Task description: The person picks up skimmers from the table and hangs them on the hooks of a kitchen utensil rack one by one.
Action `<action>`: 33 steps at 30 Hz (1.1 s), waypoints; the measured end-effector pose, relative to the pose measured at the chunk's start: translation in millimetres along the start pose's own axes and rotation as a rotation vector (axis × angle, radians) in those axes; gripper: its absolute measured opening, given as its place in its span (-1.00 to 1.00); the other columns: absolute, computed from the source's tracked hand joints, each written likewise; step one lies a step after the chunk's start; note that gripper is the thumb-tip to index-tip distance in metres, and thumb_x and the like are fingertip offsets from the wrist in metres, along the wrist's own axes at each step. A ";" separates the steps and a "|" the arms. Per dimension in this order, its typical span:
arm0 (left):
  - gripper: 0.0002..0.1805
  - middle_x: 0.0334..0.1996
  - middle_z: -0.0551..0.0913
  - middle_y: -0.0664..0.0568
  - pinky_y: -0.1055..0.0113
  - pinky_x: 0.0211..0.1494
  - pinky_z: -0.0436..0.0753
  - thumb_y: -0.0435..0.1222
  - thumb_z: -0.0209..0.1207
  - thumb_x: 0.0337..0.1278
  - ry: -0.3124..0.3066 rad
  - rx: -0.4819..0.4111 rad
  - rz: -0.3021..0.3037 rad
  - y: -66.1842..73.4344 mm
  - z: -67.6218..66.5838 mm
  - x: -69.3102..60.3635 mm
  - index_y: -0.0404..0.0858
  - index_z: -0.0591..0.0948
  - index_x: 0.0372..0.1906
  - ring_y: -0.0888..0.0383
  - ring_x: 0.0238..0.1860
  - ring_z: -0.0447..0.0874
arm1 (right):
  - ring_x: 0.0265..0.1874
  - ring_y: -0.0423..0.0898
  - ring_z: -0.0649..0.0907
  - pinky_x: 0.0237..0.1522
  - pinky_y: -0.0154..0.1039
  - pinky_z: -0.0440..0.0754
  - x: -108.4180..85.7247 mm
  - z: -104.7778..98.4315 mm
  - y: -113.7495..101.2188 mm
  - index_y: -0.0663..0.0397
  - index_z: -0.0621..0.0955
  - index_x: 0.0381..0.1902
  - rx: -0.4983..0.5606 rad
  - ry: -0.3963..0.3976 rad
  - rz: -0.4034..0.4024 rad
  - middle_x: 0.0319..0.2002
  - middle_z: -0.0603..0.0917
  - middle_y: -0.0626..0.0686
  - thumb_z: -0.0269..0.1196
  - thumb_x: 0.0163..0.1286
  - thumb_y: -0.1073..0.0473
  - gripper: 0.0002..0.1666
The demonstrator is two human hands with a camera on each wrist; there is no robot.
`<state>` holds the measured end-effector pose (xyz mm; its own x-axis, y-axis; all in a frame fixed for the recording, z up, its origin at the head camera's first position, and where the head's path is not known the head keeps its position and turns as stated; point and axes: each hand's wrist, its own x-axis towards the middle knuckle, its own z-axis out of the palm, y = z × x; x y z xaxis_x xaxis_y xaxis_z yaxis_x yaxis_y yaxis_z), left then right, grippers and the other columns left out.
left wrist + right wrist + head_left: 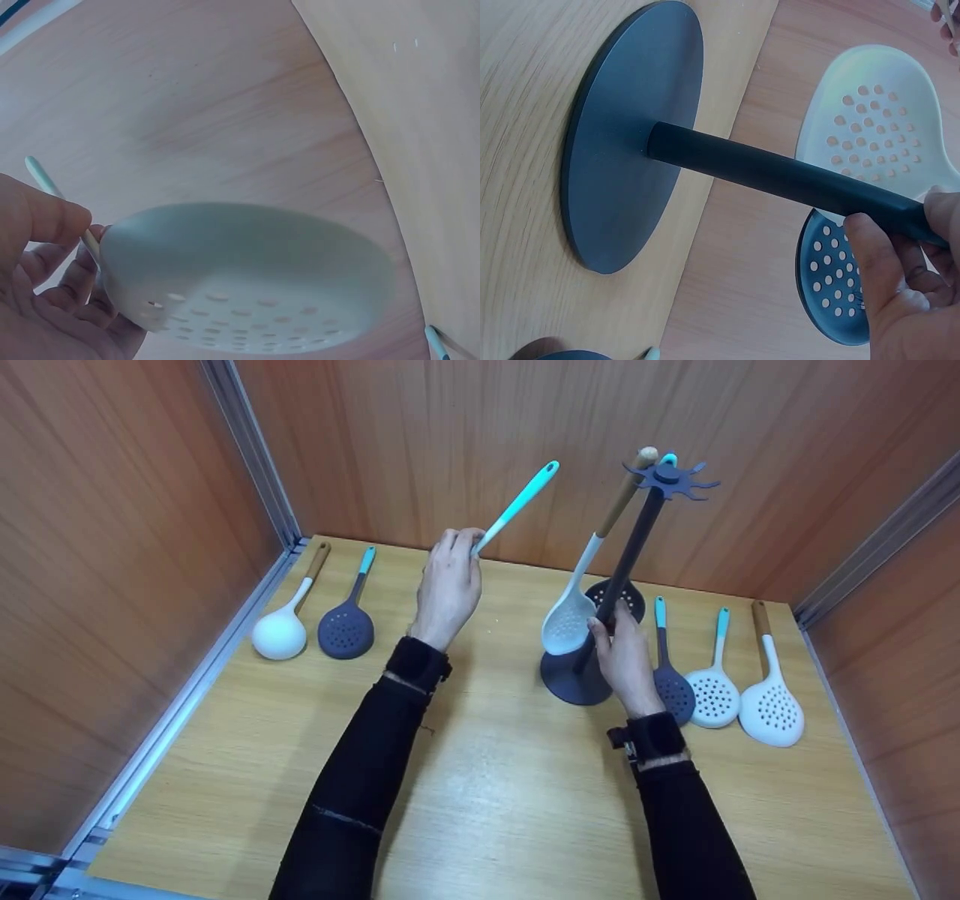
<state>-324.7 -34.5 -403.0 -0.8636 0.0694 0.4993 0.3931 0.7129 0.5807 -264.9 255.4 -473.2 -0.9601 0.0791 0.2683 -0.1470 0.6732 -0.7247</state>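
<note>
My left hand holds a white skimmer by its turquoise handle, raised near the back wall. The skimmer's perforated head shows in the left wrist view; in the head view the hand hides it. My right hand grips the black pole of a utensil stand low down, above its round base. From the stand's hooked top hang a white slotted spoon with a wooden handle and, partly behind the pole, a dark skimmer with a turquoise handle.
A white ladle and a dark skimmer lie at the table's left. Beside my right hand lie another dark skimmer, a white skimmer and a white slotted turner. Wooden panels enclose the table.
</note>
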 end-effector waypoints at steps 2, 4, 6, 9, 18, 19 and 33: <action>-0.62 0.26 0.73 -0.16 0.03 0.37 0.79 -0.41 0.11 0.87 0.007 0.001 0.009 1.8 -1.1 -0.1 -0.25 0.68 0.52 -0.11 0.32 0.76 | 0.48 0.41 0.76 0.50 0.39 0.78 -0.2 0.0 0.3 0.27 0.52 0.51 0.000 0.000 -0.004 0.42 0.72 0.45 0.17 0.93 0.14 -0.58; -0.63 0.25 0.73 -0.17 0.02 0.37 0.80 -0.41 0.10 0.88 0.017 0.000 0.021 3.4 -2.2 -0.4 -0.25 0.68 0.51 -0.11 0.31 0.76 | 0.48 0.41 0.77 0.49 0.39 0.79 -0.5 -0.2 0.3 0.28 0.52 0.50 -0.003 0.000 -0.006 0.42 0.72 0.45 0.18 0.93 0.14 -0.58; -0.63 0.24 0.74 -0.17 0.02 0.36 0.80 -0.41 0.09 0.88 0.027 -0.003 0.032 5.0 -3.2 -0.8 -0.25 0.69 0.50 -0.12 0.30 0.77 | 0.49 0.40 0.76 0.49 0.38 0.79 -0.5 -0.4 0.0 0.27 0.52 0.50 -0.006 -0.004 -0.001 0.42 0.72 0.45 0.18 0.93 0.13 -0.59; -0.63 0.23 0.74 -0.18 0.01 0.33 0.80 -0.41 0.07 0.89 0.039 -0.015 0.047 7.8 -4.7 -1.5 -0.26 0.70 0.50 -0.13 0.28 0.77 | 0.49 0.40 0.76 0.51 0.38 0.78 0.1 -0.7 -0.3 0.26 0.52 0.51 -0.011 -0.011 0.018 0.43 0.71 0.44 0.16 0.94 0.12 -0.58; -0.60 0.26 0.73 -0.16 0.04 0.30 0.85 -0.47 0.09 0.85 0.049 -0.035 0.061 19.0 -8.6 -4.3 -0.24 0.69 0.51 -0.12 0.31 0.75 | 0.35 0.41 0.81 0.41 0.39 0.80 -1.2 1.1 0.4 0.32 0.55 0.41 -0.002 0.030 -0.028 0.29 0.76 0.46 0.21 0.91 0.17 -0.64; -0.60 0.27 0.72 -0.16 0.05 0.30 0.86 -0.47 0.08 0.85 0.050 -0.036 0.065 20.6 -9.2 -4.7 -0.24 0.69 0.52 -0.12 0.31 0.74 | 0.33 0.42 0.81 0.40 0.38 0.80 -1.4 1.3 0.5 0.33 0.55 0.40 0.001 0.034 -0.032 0.27 0.76 0.46 0.21 0.90 0.18 -0.65; -0.59 0.29 0.72 -0.17 0.10 0.46 0.80 -0.48 0.10 0.84 0.051 -0.052 0.089 37.0 -13.4 -6.6 -0.25 0.69 0.53 -0.11 0.36 0.73 | 0.40 0.36 0.79 0.47 0.36 0.80 -0.9 -0.2 -3.4 0.25 0.55 0.44 -0.007 0.007 0.022 0.33 0.75 0.40 0.19 0.92 0.16 -0.65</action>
<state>-300.2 -17.9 -376.2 -0.8080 0.0943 0.5815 0.4844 0.6683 0.5646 -263.4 253.2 -470.9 -0.9614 0.0986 0.2568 -0.1244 0.6767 -0.7257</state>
